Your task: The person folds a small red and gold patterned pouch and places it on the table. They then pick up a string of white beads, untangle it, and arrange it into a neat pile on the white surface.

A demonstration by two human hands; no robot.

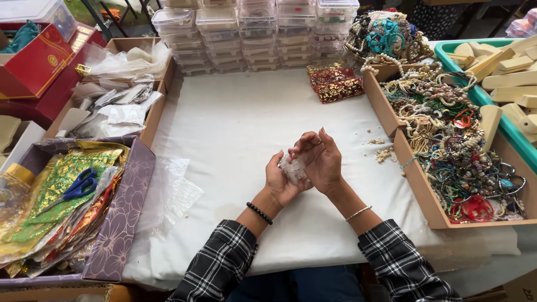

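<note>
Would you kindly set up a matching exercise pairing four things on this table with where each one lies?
Things:
1. blue-handled scissors
2. red and gold patterned pouch
3. small clear plastic bag
4. stacked clear plastic boxes

Places:
A. along the table's far edge
B. between the left hand and right hand
C. on shiny fabric bags in the purple box
D. on the white cloth, beside the bead trays

Pairs: 1-C, 2-D, 3-B, 4-A

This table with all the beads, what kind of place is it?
Probably a jewellery packing or craft workshop. Wooden trays hold heaps of bead necklaces, clear plastic boxes are stacked at the back, and a purple box holds shiny gift pouches.
</note>
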